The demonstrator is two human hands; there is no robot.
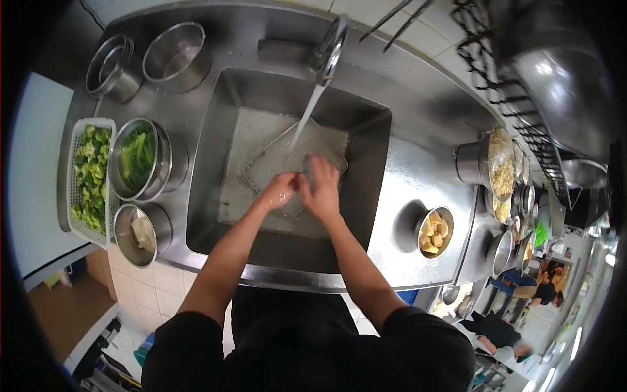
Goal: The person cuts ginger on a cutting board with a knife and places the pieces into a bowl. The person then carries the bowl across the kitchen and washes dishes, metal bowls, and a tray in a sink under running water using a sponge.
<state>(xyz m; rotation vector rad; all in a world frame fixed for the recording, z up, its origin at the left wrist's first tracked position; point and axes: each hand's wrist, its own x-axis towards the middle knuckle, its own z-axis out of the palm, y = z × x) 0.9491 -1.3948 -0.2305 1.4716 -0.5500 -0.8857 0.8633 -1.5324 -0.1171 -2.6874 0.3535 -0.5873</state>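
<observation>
Both hands are over a steel sink (287, 251), just below the stream of water (308, 114) that runs from the faucet (334, 49). My left hand (282, 190) has its fingers bent inward near the other hand; whether it holds anything is too small to tell. My right hand (321, 185) is beside it, blurred at the fingertips, and its fingers' state is unclear. Beneath them, a square clear-looking container (262, 163) lies in the sink, with water around it. Small green bits lie on the sink floor.
Left of the sink are a white basket of broccoli (91, 176), a bowl of leafy greens (137, 157), a bowl with white pieces (142, 232) and steel pots (176, 59). At right, a bowl holds yellow chunks (434, 234). Two people (499, 330) (545, 291) stand far right.
</observation>
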